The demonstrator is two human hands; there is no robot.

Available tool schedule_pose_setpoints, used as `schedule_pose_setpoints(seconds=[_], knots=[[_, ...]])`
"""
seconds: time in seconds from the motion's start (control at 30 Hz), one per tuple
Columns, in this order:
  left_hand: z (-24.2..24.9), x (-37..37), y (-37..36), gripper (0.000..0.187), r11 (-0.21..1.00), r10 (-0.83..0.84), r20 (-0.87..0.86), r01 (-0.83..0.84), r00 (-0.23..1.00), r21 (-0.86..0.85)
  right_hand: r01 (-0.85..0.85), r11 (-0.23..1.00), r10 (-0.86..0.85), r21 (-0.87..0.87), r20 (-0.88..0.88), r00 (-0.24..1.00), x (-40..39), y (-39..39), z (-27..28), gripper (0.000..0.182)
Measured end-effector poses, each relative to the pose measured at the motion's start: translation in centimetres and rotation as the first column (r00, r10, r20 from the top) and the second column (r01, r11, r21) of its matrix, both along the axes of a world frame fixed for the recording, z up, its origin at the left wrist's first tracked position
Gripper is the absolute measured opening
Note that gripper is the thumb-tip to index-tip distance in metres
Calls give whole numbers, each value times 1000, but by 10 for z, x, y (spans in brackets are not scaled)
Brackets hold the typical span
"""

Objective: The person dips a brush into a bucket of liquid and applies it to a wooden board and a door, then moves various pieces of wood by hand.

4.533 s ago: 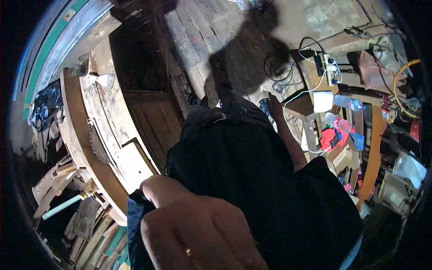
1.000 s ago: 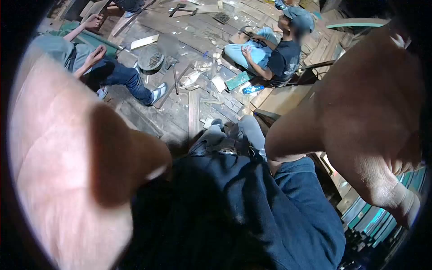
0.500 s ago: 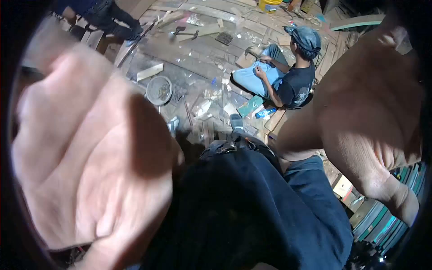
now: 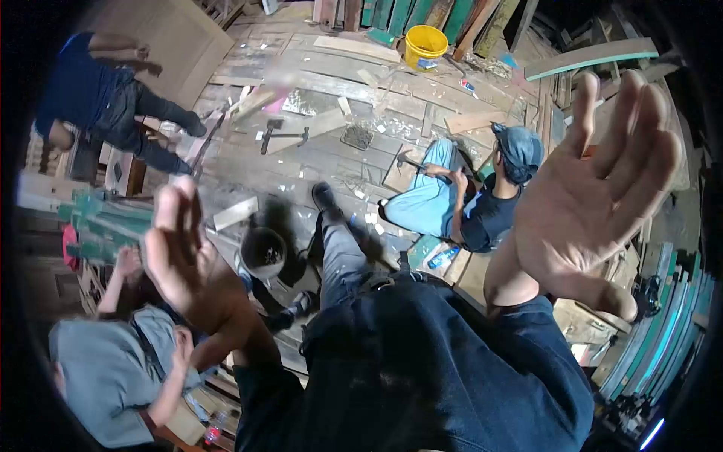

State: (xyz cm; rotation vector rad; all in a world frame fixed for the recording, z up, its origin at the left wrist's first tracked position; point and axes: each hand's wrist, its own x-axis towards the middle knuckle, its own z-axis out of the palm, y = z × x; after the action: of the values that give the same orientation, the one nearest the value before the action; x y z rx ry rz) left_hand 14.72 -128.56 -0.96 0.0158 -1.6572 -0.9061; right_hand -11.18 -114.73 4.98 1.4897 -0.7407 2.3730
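Both of my hands are raised in front of me over the plank floor. My left hand [image 4: 199, 275] is turned edge-on, its fingers pointing up and partly overlapping, with nothing seen in it. On the right, my right hand [image 4: 599, 200] shows its palm, fingers stretched and thumb out to the side, holding nothing. Neither hand touches an object. Beneath my left hand, beside my leg, stands a round bucket [image 4: 263, 252]. Nearest my right hand sits a person in a cap [image 4: 493, 196], who holds a hammer [image 4: 409, 160].
Another person [image 4: 113, 105] stands at the far left, and one in grey [image 4: 105, 377] is at lower left. A yellow bucket [image 4: 426, 49], a hammer [image 4: 286, 139], a small tray [image 4: 357, 136] and wood scraps lie across the floor. Green-edged boards [image 4: 648, 324] are stacked at right.
Both hands have moved away from the camera and look smaller; the left palm no longer fills the view. My view has tilted up, bringing the grey-clothed person and more floor into sight.
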Motion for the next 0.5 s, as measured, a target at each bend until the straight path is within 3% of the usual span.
schedule_pose_setpoints(seconds=[0.03, 0.07, 0.13, 0.17, 0.23, 0.3, 0.33, 0.37, 0.43, 0.47, 0.5], knots=[[-14, 7, -28, 103, 996, 82, 170, -88, 982, 31, 50, 993, -43, 109, -64, 997, -15, -16, -20, 112], [-22, 12, -61, 100, 994, 47, 277, -72, 960, 78, 110, 972, -81, 208, -140, 987, -31, -32, -40, 113], [-32, 24, -122, 96, 985, -43, 470, -40, 881, 166, 253, 889, -263, 381, -26, 964, -35, -70, -69, 112], [-39, 23, -148, 93, 974, -81, 553, -52, 829, 221, 289, 782, -367, 552, 33, 929, -40, -89, -79, 108], [-54, 18, -188, 89, 935, -155, 692, -123, 705, 334, 165, 803, -375, 572, 271, 886, -45, -124, -91, 104], [-55, 11, -234, 77, 958, -192, 744, -41, 640, 283, 276, 730, -460, 626, 151, 875, -55, -151, -93, 100], [-48, -5, -259, 60, 974, -190, 759, 24, 623, 224, 326, 685, -504, 651, 100, 858, -62, -161, -93, 98], [-43, -14, -279, 56, 983, -164, 835, 20, 526, 181, 322, 627, -576, 709, 144, 804, -66, -172, -87, 99], [-35, -35, -311, 49, 997, -74, 940, 17, 333, 72, 361, 672, -580, 647, 156, 800, -84, -189, -89, 94], [-31, -49, -325, 44, 999, -3, 940, 46, 342, -14, 367, 728, -544, 579, 163, 823, -93, -199, -85, 80], [-30, -60, -337, 44, 999, -15, 938, 52, 345, -3, 410, 702, -586, 582, 145, 797, -101, -206, -84, 72]])
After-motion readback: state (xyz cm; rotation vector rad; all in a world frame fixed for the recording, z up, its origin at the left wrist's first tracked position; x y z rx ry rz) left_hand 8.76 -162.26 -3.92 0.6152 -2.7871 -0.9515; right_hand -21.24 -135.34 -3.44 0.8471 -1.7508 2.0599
